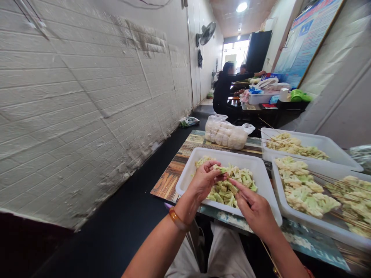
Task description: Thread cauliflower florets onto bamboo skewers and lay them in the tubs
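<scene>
My left hand (203, 180) pinches a pale green cauliflower floret (222, 169) above a white plastic tray (268, 193). Loose cauliflower pieces (224, 193) lie in that tray, under both hands. My right hand (253, 208) is closed around a thin wooden skewer (267, 253), whose long end trails back below the wrist. Its front end meets the floret between my fingertips; how deep it goes in, I cannot see.
To the right, a second tray (276, 191) holds skewered cauliflower (307, 193); another tray (342, 143) stands behind it. A plastic bag of pale, round items (226, 133) sits at the table's far end. Farther back, a person in dark clothes (223, 90) works at another table. A brick-patterned wall (95, 96) runs along the left.
</scene>
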### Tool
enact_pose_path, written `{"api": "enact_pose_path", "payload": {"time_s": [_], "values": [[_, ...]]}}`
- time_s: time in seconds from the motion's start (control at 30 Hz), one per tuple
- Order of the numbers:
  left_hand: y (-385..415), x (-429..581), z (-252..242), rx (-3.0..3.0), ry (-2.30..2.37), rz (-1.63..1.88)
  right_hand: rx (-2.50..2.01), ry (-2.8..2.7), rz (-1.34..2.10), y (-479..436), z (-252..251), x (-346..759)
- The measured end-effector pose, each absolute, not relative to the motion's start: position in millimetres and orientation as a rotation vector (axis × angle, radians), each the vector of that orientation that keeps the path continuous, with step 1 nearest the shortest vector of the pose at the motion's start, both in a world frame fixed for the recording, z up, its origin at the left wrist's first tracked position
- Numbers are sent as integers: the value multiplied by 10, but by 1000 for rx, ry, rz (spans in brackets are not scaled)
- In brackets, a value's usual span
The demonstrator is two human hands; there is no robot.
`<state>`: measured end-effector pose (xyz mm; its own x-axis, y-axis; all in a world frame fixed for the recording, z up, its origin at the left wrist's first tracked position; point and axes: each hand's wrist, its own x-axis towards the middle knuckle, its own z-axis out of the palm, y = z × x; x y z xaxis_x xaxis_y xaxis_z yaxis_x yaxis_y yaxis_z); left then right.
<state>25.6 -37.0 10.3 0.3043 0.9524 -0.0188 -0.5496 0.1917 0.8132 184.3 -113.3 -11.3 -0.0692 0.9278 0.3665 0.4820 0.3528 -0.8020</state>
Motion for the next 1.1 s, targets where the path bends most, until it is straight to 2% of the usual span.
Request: {"api": "enact_pose_path", "payload": {"time_s": [0.77, 1.1], "values": [[-395, 284, 87, 842, 623, 1224, -1301, -1746, 487, -1127, -98, 1830], [-429, 302, 94, 883, 588, 1119, -1320, -1706, 406, -1164, -108, 1794]]}}
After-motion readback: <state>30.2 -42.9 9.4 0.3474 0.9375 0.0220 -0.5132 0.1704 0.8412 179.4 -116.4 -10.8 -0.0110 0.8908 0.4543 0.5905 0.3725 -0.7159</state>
